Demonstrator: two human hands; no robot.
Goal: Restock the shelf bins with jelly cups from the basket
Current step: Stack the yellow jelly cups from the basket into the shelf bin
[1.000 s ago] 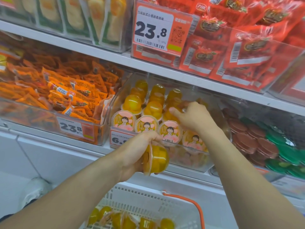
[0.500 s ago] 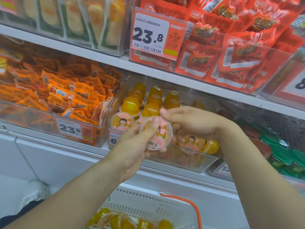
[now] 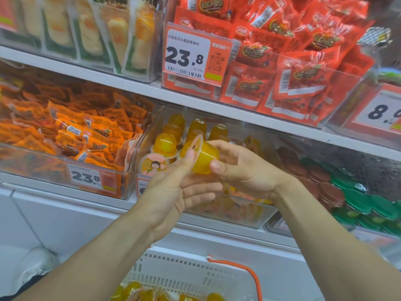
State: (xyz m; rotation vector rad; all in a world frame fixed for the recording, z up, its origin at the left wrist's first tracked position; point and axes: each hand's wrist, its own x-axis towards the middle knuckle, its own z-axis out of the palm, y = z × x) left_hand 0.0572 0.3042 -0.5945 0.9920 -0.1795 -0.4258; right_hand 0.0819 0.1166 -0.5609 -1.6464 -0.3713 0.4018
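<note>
Head view looks up at a white metal shelf (image 3: 121, 86), with both hands raised before a clear plastic bin (image 3: 149, 131) at about the frame's centre. Between them is one small dome-shaped jelly cup of yellow translucent plastic (image 3: 202, 157), lying on its side with its foil lid facing 9 o'clock. The left hand (image 3: 173, 192) pinches the lid rim with thumb and forefinger, its other fingers loosely extended; the right hand (image 3: 243, 170) has its thumb and fingers curled round the cup's rounded base, so each grip is grasping the same cup.

Judging by the bin, the restock is well underway but unfinished: several glossy yellow cups already stand in rows at 12 o'clock of the hands, some lid-up and showing a printed cartoon seal, and this one is not yet set down. At 6 o'clock, the white slotted plastic basket with an orange handle (image 3: 245, 268) holds more yellow cups.

Neighbouring bins carry crinkled orange foil packets (image 3: 71, 131) at 9 o'clock and red packets (image 3: 282, 79) at 1 o'clock.
</note>
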